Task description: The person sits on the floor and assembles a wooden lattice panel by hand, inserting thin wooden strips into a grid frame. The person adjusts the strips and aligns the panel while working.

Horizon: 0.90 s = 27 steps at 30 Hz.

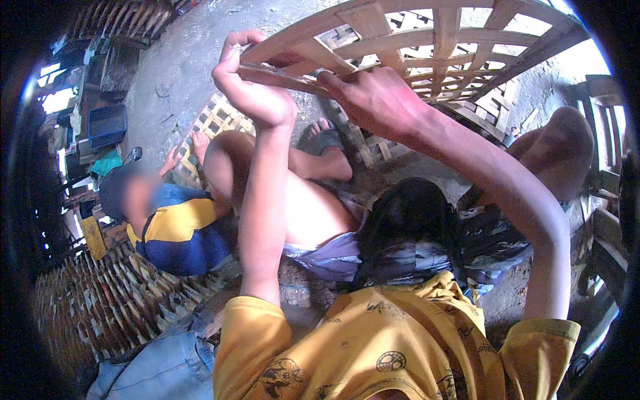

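Observation:
A woven lattice of pale wooden or bamboo strips is raised in front of me, tilted, its long edge running to the upper right. My left hand is closed at its near left corner, with the fingers curled over the end. Further right, my right hand grips the lower edge strip, the thumb side toward the corner. Part of the right fingers is hidden behind the strips. Below the lattice shows my sandalled foot.
To the left sits another person in a yellow and blue top, one hand by a second woven lattice. Behind are piled woven pieces, blue denim cloth and a blue crate. A slatted wooden frame stands at right.

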Each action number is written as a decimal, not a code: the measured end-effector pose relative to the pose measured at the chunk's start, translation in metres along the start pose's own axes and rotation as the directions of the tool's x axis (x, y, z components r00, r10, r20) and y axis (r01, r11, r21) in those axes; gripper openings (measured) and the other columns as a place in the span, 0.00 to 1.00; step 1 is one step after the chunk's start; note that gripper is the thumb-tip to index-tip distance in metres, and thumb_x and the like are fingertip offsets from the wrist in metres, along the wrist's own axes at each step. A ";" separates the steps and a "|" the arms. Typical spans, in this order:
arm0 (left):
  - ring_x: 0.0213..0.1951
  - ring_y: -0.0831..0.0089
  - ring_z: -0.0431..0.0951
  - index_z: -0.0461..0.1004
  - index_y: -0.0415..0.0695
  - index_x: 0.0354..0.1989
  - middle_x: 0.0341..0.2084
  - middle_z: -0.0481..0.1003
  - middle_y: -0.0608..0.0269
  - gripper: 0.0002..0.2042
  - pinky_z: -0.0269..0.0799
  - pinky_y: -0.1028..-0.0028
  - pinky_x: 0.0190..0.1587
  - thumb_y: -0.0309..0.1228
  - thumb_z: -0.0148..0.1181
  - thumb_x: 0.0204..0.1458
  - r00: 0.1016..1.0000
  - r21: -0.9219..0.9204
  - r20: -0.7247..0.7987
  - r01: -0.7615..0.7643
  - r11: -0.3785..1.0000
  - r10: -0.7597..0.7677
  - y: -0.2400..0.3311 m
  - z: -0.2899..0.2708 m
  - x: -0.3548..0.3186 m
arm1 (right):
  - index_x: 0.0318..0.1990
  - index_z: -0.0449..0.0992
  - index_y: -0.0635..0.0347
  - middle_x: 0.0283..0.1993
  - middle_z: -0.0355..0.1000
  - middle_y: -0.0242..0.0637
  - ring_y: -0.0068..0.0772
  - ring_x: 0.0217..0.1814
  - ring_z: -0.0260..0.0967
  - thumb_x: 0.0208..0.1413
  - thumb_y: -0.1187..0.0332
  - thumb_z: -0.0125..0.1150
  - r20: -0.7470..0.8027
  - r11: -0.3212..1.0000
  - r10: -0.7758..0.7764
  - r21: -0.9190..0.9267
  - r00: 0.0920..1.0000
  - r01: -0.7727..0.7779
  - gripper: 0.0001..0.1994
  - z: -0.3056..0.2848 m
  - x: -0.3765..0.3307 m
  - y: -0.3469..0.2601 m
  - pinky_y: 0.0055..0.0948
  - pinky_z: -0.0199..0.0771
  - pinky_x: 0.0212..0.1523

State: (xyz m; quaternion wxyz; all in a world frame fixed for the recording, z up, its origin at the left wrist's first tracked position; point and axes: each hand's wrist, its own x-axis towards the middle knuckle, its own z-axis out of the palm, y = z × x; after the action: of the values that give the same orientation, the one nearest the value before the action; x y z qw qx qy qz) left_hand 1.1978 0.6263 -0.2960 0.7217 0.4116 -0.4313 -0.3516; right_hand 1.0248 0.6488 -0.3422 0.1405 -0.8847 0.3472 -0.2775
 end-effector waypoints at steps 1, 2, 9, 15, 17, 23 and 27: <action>0.38 0.64 0.78 0.73 0.42 0.39 0.33 0.78 0.58 0.20 0.72 0.62 0.45 0.46 0.41 0.58 1.000 0.017 -0.001 0.000 1.000 0.000 0.001 0.000 -0.002 | 0.54 0.71 0.56 0.31 0.77 0.50 0.53 0.32 0.80 0.55 0.69 0.58 0.093 0.999 0.006 -0.032 0.996 -0.003 0.18 -0.002 0.002 -0.001 0.51 0.81 0.32; 0.39 0.64 0.78 0.73 0.42 0.39 0.33 0.78 0.58 0.20 0.72 0.62 0.45 0.46 0.41 0.58 1.000 0.035 -0.002 -0.001 0.999 0.001 0.002 0.000 -0.002 | 0.54 0.72 0.55 0.34 0.77 0.49 0.51 0.34 0.80 0.55 0.68 0.58 0.185 0.998 0.016 -0.065 0.983 -0.004 0.18 -0.005 0.004 -0.001 0.50 0.81 0.33; 0.31 0.60 0.79 0.71 0.43 0.41 0.31 0.75 0.57 0.20 0.76 0.63 0.39 0.47 0.39 0.61 0.997 -0.038 -0.057 0.045 0.998 -0.047 0.004 -0.002 -0.005 | 0.61 0.72 0.55 0.52 0.71 0.39 0.35 0.42 0.74 0.63 0.65 0.57 0.281 0.950 -0.098 -0.260 0.955 0.174 0.19 0.078 -0.078 0.050 0.34 0.75 0.40; 0.31 0.61 0.79 0.72 0.42 0.39 0.30 0.76 0.57 0.21 0.75 0.63 0.39 0.48 0.41 0.60 0.999 0.037 -0.015 0.037 0.999 -0.037 0.005 0.009 -0.007 | 0.55 0.64 0.60 0.27 0.77 0.50 0.57 0.27 0.78 0.62 0.65 0.54 0.154 0.989 0.134 0.048 0.979 -0.143 0.17 0.001 -0.029 0.006 0.53 0.77 0.26; 0.35 0.62 0.78 0.74 0.42 0.39 0.31 0.78 0.56 0.23 0.73 0.60 0.41 0.50 0.43 0.57 1.000 0.064 -0.003 0.028 0.998 -0.028 0.002 0.004 -0.003 | 0.54 0.62 0.61 0.25 0.76 0.51 0.60 0.25 0.77 0.59 0.68 0.55 0.073 0.988 0.111 0.096 0.991 -0.118 0.18 0.005 -0.029 0.008 0.55 0.77 0.25; 0.31 0.66 0.75 0.72 0.42 0.37 0.32 0.73 0.60 0.20 0.70 0.68 0.39 0.46 0.40 0.60 1.000 0.000 -0.006 -0.003 1.000 0.003 0.008 0.018 -0.009 | 0.58 0.63 0.59 0.32 0.76 0.55 0.62 0.27 0.75 0.57 0.73 0.58 -0.033 0.984 0.081 0.160 0.996 -0.075 0.22 0.012 -0.016 0.001 0.54 0.77 0.26; 0.31 0.66 0.74 0.72 0.42 0.38 0.34 0.73 0.59 0.20 0.70 0.68 0.39 0.46 0.39 0.61 0.999 0.024 0.031 0.009 1.000 -0.009 0.012 0.015 -0.009 | 0.55 0.63 0.60 0.28 0.76 0.54 0.60 0.27 0.77 0.55 0.71 0.58 -0.065 0.990 0.056 0.134 0.996 -0.047 0.20 0.017 -0.013 -0.001 0.55 0.78 0.25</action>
State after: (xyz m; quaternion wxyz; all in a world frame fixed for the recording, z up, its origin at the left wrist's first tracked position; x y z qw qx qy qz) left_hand 1.1822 0.6342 -0.2836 0.7085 0.4166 -0.4447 -0.3560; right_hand 1.0271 0.6593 -0.3603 0.1939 -0.8544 0.3552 -0.3261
